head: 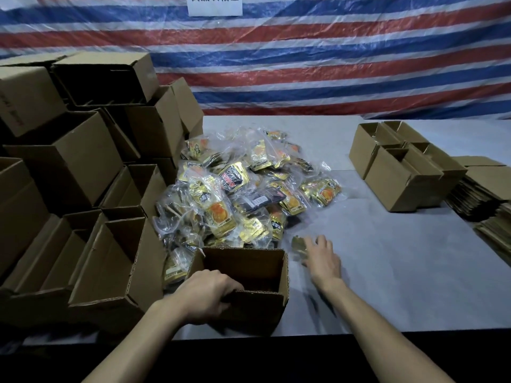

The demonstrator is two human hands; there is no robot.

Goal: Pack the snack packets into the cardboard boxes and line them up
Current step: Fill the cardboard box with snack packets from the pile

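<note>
- The striped tarp (304, 51) fills the upper frame; it carries no print of its own.
- The grey table (387, 286) has bare room at lower right, which I'd judge the natural place to line up filled boxes.
- The stacked empty boxes (69, 161) take up the left side. One at upper left shows faint red print, too blurred to read.
- The pile of snack packets (237, 189) sits mid-frame, touching the open box's far side. They are mostly gold with an orange round picture, a few black with red lettering. No brand is legible.
- The four small boxes (401, 172) at the right stand together beside the flattened cardboard (481, 194).
- The open box (243, 262) is at lower centre, and its inside is too dark to judge its fill.
- The left hand (204, 294) has its fingers curled over the near rim. That steadies the box, and I'd keep it there so the box doesn't slide.
- The right hand (320, 258) has its fingers spread over the loose gold packet (298, 244) just right of the box, not closed round it as far as the blur shows. Best to pinch it by an edge and lay it in flat.
- The white sign (214, 4) at the top is cropped by the frame edge, so its characters are unreadable.
</note>
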